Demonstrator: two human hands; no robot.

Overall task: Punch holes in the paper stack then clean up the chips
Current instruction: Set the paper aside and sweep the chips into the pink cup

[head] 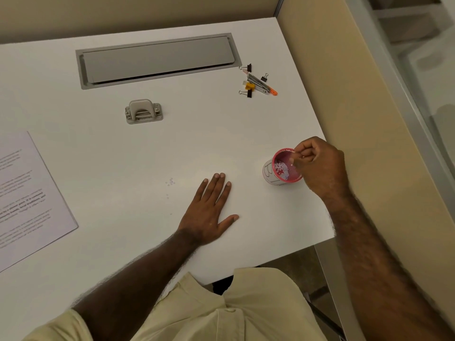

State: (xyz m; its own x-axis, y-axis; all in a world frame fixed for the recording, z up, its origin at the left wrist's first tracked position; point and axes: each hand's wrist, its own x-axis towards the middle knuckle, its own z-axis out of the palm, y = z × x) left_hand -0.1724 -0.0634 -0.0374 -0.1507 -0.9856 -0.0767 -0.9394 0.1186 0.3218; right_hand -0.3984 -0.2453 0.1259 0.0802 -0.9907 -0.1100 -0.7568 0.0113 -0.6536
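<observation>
- Pink-rimmed mesh cup [283,168] near the right edge of the white desk [147,148], with a heap of paper chips already inside.
- Right hand [320,166] over the cup's mouth, fingertips pinched together; apparently dropping a chip in, though anything held is too small to tell.
- Left hand [209,210] flat on the desk, fingers straight and together, thumb splayed, holding nothing.
- Loose chips [170,182] left on the desk just to the left of the left hand's fingertips, with a few more scattered toward the near edge; well apart from the cup.
- Key relation: leftover chips on the far side of the left hand from the cup, so nearer the left hand; right hand would need to cross over it.
- Hole punch [143,111] set aside farther back, untouched.
- Paper stack [29,193] at the desk's left edge, long axis slanting away.
- Judged stage: punching done, cleanup nearly finished.
- Binder clips and pens [256,81] clustered at the back right.
</observation>
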